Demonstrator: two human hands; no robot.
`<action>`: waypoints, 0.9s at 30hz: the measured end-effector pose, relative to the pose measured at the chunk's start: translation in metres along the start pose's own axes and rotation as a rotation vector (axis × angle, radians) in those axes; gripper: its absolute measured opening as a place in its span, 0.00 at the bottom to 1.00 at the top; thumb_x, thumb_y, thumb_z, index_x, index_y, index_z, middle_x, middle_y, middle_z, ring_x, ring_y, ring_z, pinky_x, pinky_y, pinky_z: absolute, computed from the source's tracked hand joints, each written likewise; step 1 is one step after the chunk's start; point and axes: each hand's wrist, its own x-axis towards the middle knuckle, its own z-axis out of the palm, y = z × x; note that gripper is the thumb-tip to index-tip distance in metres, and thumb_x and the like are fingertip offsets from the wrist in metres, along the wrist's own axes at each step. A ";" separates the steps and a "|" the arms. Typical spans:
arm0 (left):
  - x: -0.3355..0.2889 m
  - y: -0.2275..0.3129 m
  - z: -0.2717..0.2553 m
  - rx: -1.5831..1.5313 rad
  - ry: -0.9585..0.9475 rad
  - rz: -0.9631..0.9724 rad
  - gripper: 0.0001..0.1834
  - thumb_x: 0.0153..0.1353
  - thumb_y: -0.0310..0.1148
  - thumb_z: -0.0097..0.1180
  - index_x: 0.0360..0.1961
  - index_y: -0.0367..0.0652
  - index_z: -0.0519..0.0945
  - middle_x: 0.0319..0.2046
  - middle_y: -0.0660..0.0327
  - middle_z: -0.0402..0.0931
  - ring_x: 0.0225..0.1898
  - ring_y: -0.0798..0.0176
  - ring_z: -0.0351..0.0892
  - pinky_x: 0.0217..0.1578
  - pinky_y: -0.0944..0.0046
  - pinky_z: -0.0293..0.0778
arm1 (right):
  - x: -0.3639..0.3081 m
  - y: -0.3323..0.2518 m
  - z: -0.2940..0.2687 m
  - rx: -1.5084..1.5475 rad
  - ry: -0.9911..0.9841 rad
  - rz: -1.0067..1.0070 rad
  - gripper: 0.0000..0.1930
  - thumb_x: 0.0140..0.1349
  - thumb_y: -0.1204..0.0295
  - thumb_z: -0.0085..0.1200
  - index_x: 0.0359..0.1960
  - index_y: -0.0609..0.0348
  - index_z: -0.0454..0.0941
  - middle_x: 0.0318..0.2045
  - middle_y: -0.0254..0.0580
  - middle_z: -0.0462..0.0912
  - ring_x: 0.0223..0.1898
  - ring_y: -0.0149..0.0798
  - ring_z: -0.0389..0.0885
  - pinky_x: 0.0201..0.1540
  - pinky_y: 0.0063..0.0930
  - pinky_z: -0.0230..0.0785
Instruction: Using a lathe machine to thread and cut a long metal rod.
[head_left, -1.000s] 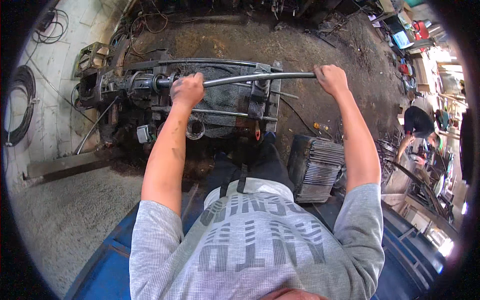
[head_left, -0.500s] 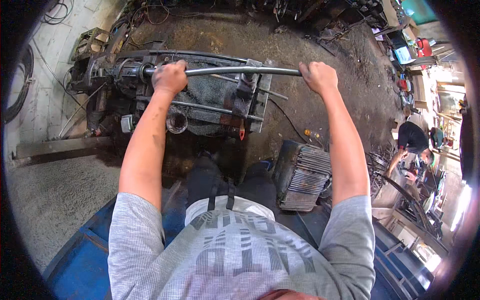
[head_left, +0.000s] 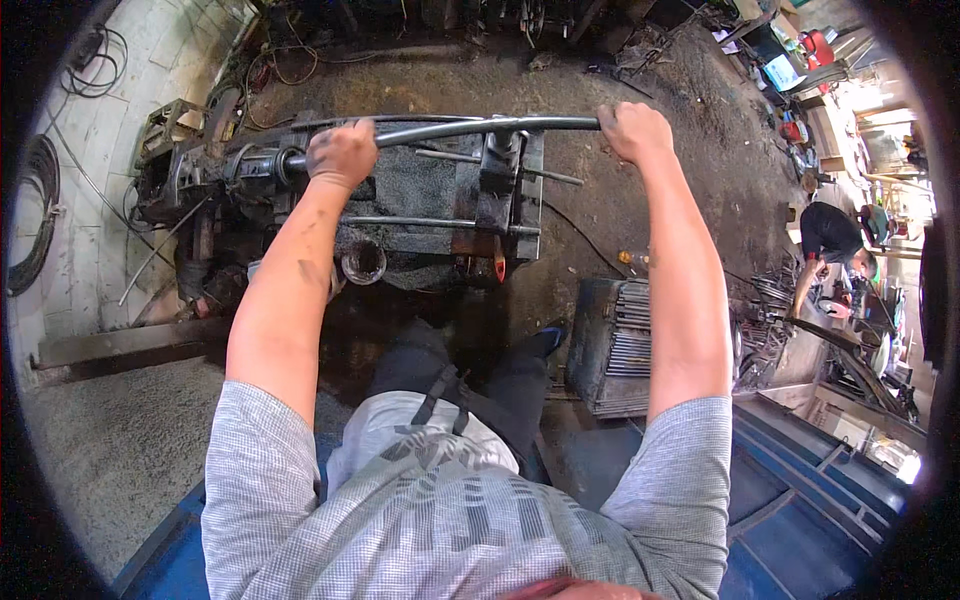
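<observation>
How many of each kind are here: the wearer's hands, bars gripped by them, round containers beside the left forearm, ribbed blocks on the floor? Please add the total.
Left hand and right hand: 2
Gripped bar: 1
Round container: 1
Ribbed block: 1
Total: 5

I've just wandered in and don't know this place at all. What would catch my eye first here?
Probably the long grey metal bar, gripped by the left hand and, at its right end, the right hand, above a low, grimy machine. Next, perhaps the ribbed metal block on the floor near the right foot, and another person in dark clothes, bent over at the far right.
</observation>
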 end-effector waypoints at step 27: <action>-0.075 0.102 -0.098 -0.292 0.161 -0.465 0.28 0.49 0.31 0.58 0.55 0.41 0.70 0.54 0.53 0.68 0.61 0.48 0.60 0.61 0.47 0.55 | -0.028 -0.170 0.003 0.321 0.296 -0.794 0.18 0.65 0.58 0.39 0.33 0.55 0.78 0.30 0.47 0.82 0.36 0.49 0.80 0.42 0.50 0.68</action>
